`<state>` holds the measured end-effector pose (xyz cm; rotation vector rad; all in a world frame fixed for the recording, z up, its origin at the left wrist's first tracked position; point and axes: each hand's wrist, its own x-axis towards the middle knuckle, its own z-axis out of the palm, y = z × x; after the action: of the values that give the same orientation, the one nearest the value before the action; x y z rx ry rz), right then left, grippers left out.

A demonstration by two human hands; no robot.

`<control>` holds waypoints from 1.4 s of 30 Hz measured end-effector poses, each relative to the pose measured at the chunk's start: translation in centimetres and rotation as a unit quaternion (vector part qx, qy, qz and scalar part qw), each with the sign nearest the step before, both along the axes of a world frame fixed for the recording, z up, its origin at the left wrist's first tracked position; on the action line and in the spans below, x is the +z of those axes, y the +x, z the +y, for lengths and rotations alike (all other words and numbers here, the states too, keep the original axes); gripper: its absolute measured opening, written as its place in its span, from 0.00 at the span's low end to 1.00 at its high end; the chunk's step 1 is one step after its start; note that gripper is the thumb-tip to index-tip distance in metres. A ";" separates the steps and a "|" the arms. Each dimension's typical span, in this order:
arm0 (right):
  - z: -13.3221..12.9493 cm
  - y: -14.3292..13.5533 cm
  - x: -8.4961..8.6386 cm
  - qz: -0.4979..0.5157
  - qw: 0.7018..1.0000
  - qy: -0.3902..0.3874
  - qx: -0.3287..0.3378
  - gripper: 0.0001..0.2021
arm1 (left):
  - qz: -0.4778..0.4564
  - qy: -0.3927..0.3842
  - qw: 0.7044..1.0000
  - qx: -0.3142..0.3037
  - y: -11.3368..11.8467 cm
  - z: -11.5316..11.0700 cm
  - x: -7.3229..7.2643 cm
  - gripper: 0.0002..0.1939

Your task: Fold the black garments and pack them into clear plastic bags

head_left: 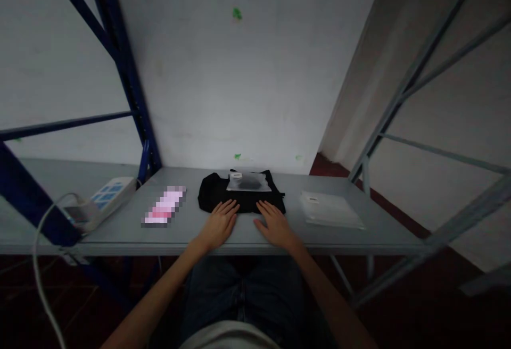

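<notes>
Black folded fabric [215, 194], its exact kind unclear, lies on the grey shelf in front of me. On top of it rests a clear plastic bag [261, 181] with a small white label and something dark inside. My left hand [219, 224] lies flat, fingers outstretched, with its fingertips at the near edge of the fabric. My right hand [275, 224] rests the same way at the fabric's near right part, thumb pointing inward. Neither hand grips anything. To the right lies a stack of clear plastic bags [331, 210] with a white label.
A phone-like thing with a pixelated pink screen [165, 206] lies left of the fabric. Farther left, a white power strip [114, 194] with a cable sits by a blue rack post [130, 83]. Grey rack bars [395, 104] stand at right, and a white wall [239, 88] rises behind the shelf [131, 232].
</notes>
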<state>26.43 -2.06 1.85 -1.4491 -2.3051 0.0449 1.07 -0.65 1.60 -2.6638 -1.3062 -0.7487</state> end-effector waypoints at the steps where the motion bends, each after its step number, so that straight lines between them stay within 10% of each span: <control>1: 0.0 0.0 0.0 -0.001 1.000 -0.001 -0.001 0.31 | 0.002 -0.001 1.000 0.001 0.0 0.0 0.0 0.24; 42: 0.0 0.0 0.0 0.002 1.000 0.000 0.000 0.30 | -0.021 0.000 1.000 -0.002 0.1 0.0 0.0 0.24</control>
<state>26.46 -2.08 1.88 -1.4476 -2.3032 0.0478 1.13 -0.62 1.63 -2.6657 -1.3096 -0.8086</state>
